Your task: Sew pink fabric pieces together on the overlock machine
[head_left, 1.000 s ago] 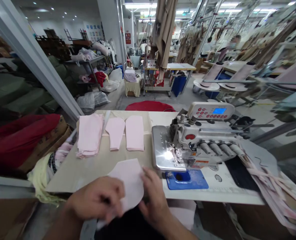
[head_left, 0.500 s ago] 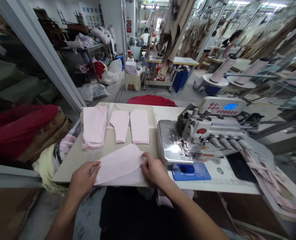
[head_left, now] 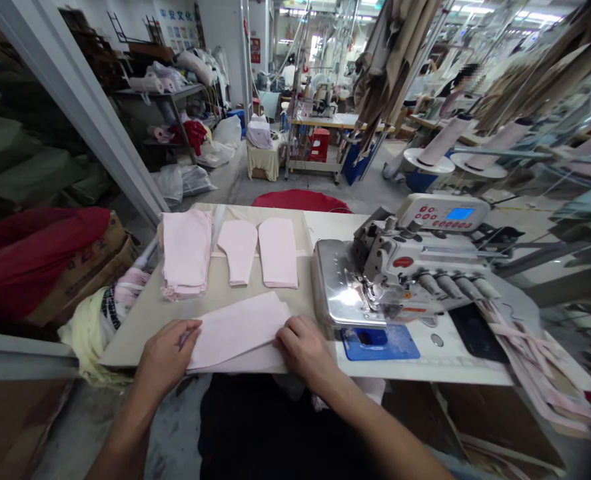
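Observation:
A pale pink fabric piece (head_left: pixel 238 330) lies folded in two layers at the table's front edge. My left hand (head_left: pixel 168 353) pinches its left end between thumb and fingers. At its right end, my right hand (head_left: pixel 305 350) has its fingers closed on the fabric's edge, with the fingertips partly hidden. Beyond it lie two smaller pink cut pieces, one curved at the side (head_left: pixel 238 252) and one with a rounded top (head_left: pixel 278 253). A stack of pink fabric pieces (head_left: pixel 186 252) sits to their left.
An overlock sewing machine (head_left: pixel 415 260) with a metal plate stands to the right, a blue pad (head_left: pixel 380 342) before it. Pink strips (head_left: pixel 530 360) hang at the table's right end. Thread cones (head_left: pixel 445 140) stand behind. A grey metal post (head_left: pixel 85 107) rises at left.
My right hand has shifted slightly left, and the fabric's right end is now folded over in a straighter edge. My left hand stays on the left end.

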The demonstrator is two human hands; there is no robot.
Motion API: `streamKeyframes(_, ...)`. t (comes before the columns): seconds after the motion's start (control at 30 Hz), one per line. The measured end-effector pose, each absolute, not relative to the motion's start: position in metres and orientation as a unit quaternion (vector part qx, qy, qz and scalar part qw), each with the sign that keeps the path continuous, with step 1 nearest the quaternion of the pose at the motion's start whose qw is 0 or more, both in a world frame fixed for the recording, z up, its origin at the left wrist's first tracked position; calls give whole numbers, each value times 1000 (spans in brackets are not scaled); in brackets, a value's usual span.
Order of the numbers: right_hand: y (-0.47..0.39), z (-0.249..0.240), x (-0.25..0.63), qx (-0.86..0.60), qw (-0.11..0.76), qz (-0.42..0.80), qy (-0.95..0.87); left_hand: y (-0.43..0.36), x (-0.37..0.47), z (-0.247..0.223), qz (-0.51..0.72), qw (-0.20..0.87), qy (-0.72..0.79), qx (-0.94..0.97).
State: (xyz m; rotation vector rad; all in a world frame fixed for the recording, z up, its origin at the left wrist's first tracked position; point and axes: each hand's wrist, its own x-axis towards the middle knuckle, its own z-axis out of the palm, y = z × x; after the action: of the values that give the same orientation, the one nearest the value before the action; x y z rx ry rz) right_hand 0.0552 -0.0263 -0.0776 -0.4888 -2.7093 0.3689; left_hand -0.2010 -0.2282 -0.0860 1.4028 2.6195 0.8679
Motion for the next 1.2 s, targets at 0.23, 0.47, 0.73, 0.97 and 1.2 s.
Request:
streamKeyframes(0.23,-40,-88,90,-146,223,171,-948,-211,-186,-78,202,-14,854,479)
streamKeyframes(0.47,-37,-91,90,-113,228,159,-954,-148,-134,-63,151,-32,826,542)
streamKeyframes(0.73,-36,-90,94,-92,219,142,-961,-75,-102,-55,85,-2,846,527)
streamKeyframes(0.97,-34,-93,92,-199,299,274,-892,-72,-118,-53,270,170,767,556)
streamKeyframes(1.2,-28,-72,78,-288,229,645,-670,-89,-124,-27,538,305,617,487)
